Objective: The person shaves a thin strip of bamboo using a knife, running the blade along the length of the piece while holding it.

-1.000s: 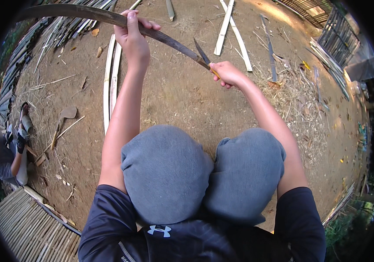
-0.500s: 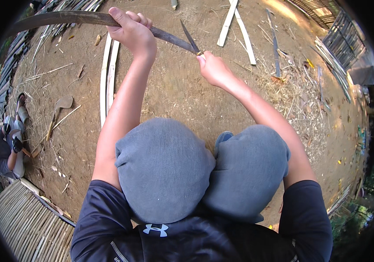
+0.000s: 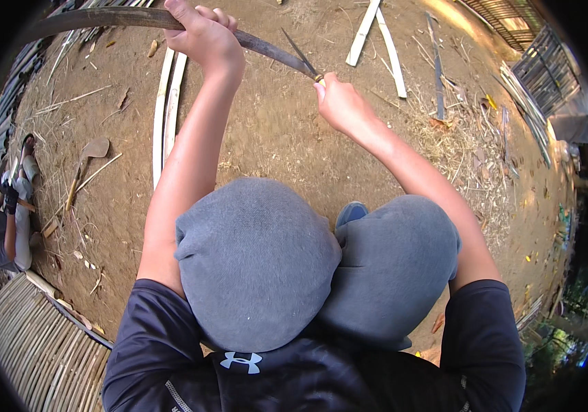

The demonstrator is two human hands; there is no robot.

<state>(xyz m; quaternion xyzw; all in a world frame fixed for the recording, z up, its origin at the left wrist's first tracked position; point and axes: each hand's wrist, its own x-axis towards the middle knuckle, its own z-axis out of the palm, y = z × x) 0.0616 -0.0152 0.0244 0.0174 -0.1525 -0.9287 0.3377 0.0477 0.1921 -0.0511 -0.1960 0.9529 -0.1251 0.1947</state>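
Observation:
My left hand is closed around a long dark strip, probably bamboo or wood, which arcs from the upper left toward my right hand. A knife is gripped in my right hand. Its narrow dark blade points up and to the left, away from my fist, and its handle is mostly hidden by my fingers. The base of the blade meets the strip near the strip's right end; whether it cuts in is too small to tell. Both arms reach forward past my knees, covered in grey cloth.
Pale split strips lie beside my left forearm, others farther ahead. A long dark strip and shavings lie at right. At left, a broad-bladed tool rests near a seated person and a slatted bamboo platform.
My hands keep their grips, and the blade has tilted a little closer to the strip. The view has shifted slightly. At left, the seated person's arms have moved.

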